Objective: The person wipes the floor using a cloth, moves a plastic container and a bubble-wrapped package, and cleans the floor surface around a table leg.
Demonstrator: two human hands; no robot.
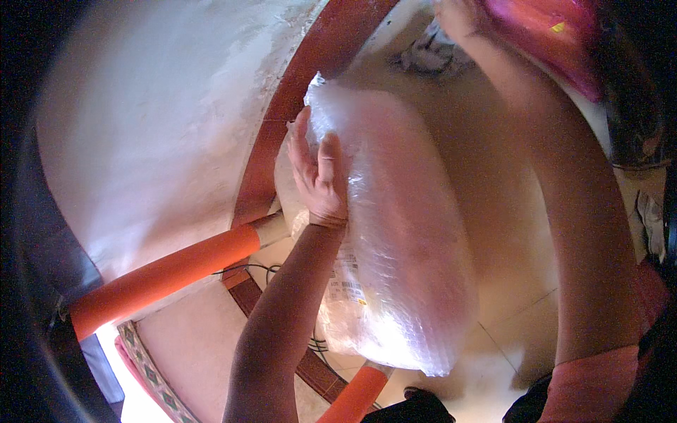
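Observation:
A large pinkish bundle (410, 211) in clear plastic wrap, which looks like bubble wrap, stands or leans before me. My left hand (321, 177) lies against its left side near the upper end, with the fingers apart and not wrapped around anything. A printed label with a barcode (346, 288) shows under the plastic, beside my left forearm. Past the bundle, my right hand (459, 21) reaches to the top edge of the view. A shiny pink plastic package (560, 47) is next to it. The right fingers are blurred and partly cut off, so their grip is hidden.
An orange tube (169, 280) slants from the left toward the bundle; another orange tube (357, 394) is below. A white wall (158, 106) with a dark red skirting (285, 100) rises at left. Black cable (317, 343) lies on the tiled floor (497, 338). Grey crumpled material (433, 53) sits behind.

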